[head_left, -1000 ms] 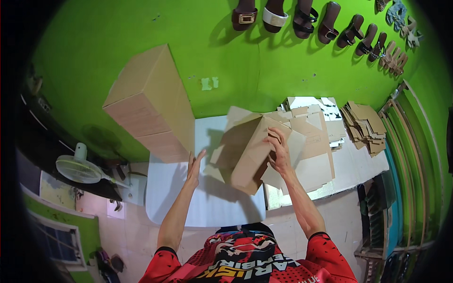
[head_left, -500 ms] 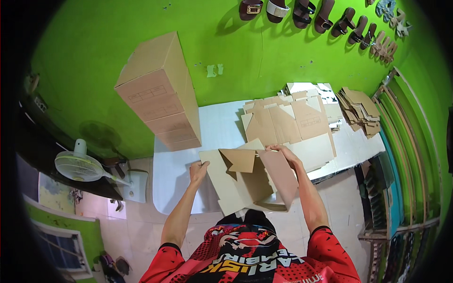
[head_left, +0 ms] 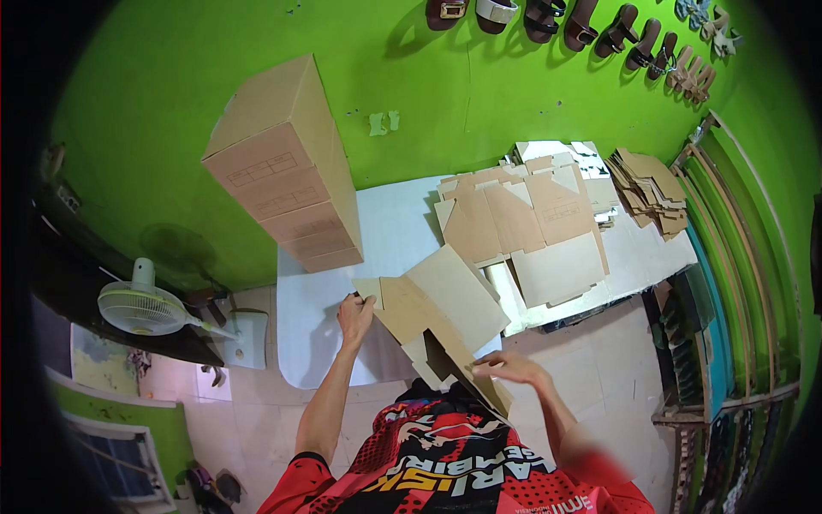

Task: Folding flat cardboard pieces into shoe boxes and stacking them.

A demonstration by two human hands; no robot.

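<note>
A partly folded cardboard box (head_left: 455, 295) is held in front of my body, tilted, over the near edge of the table. One large flap stands toward the far side, and a dark gap shows in its near part. My left hand (head_left: 355, 319) pinches the box's left corner between thumb and fingers. At the box's near right side is my right hand (head_left: 514, 368), its fingers stretched toward the panel edge and not wrapped round it. Whether those fingertips touch the cardboard I cannot tell. Beyond the box lies a pile of flat cardboard blanks (head_left: 522, 218).
A tall stack of closed cardboard boxes (head_left: 291, 171) stands at the back left of the white table (head_left: 312, 330). Further cardboard pieces (head_left: 651, 188) lie at the far right. A fan (head_left: 141, 304) is on the left, a rack (head_left: 728, 283) on the right. Sandals (head_left: 582, 26) hang on the green wall.
The box has turned and tipped, its open inside now mostly hidden. My right hand has left its far right edge and come nearer my body. My left hand keeps its corner.
</note>
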